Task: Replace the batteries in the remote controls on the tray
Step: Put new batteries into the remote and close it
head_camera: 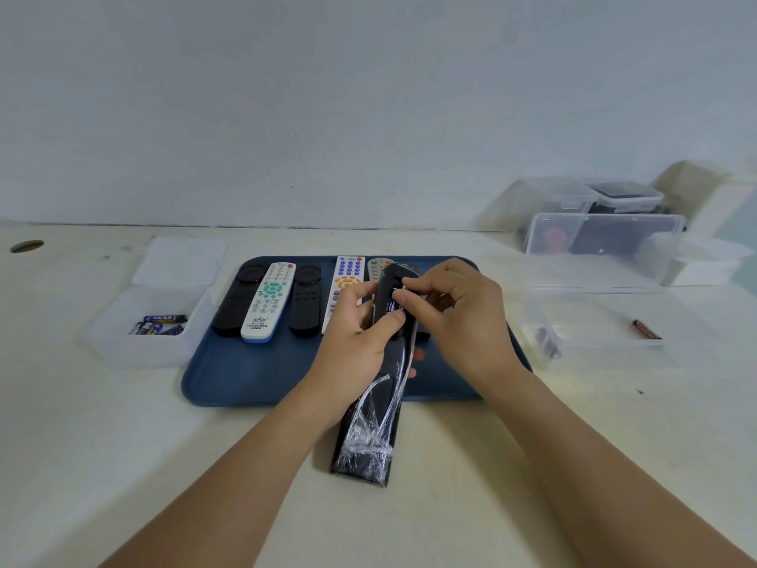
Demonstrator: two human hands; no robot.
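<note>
A long black remote point(379, 407) with clear plastic wrap round its near end is held over the front of the blue tray point(245, 375). My left hand point(352, 342) grips its body from the left, thumb on top. My right hand point(454, 309) pinches a battery point(395, 306) in the open compartment near the far end. On the tray lie two black remotes point(235, 305) point(305, 301), a white remote with teal buttons point(268, 303), a white remote with blue and orange buttons point(348, 272) and a grey one point(377, 266), partly hidden by my hands.
A frosted box point(135, 346) holding several blue batteries point(159, 323) stands left of the tray, lid open behind. A clear box point(594, 317) at right holds a red battery point(646, 330) and a dark one point(547, 342). More clear containers point(606, 235) stand against the wall.
</note>
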